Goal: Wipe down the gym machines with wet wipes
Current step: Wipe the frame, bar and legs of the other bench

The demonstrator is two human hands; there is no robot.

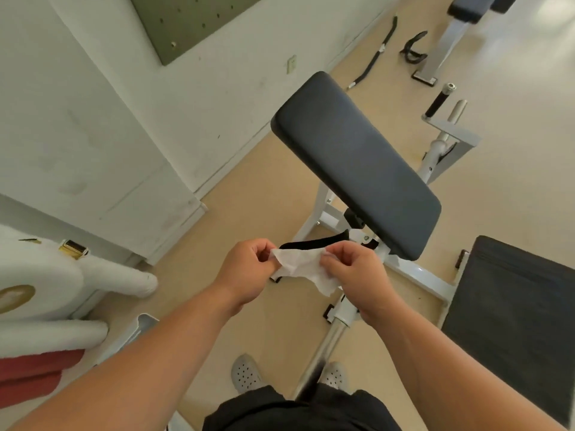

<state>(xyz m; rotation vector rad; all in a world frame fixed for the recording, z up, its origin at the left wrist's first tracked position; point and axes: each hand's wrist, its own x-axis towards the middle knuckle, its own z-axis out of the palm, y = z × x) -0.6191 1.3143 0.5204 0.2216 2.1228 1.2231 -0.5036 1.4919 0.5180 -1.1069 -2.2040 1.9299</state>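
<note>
Well, the wipe [303, 269] was up in the air, stretched between the two hands, above the machine's white frame [418, 273] and just short of the pad [354, 163]. The left hand [249, 270] pinched one top corner with curled fingers, the right hand [357, 275] pinched the other, and the sheet hung crumpled between them. By my reading that was the unfolding step: the wipe was being spread and touched no surface. The next move looked like opening it flat, bunching it into one hand, then reaching forward onto the dark pad and sweeping along its length, with the frame to follow.
</note>
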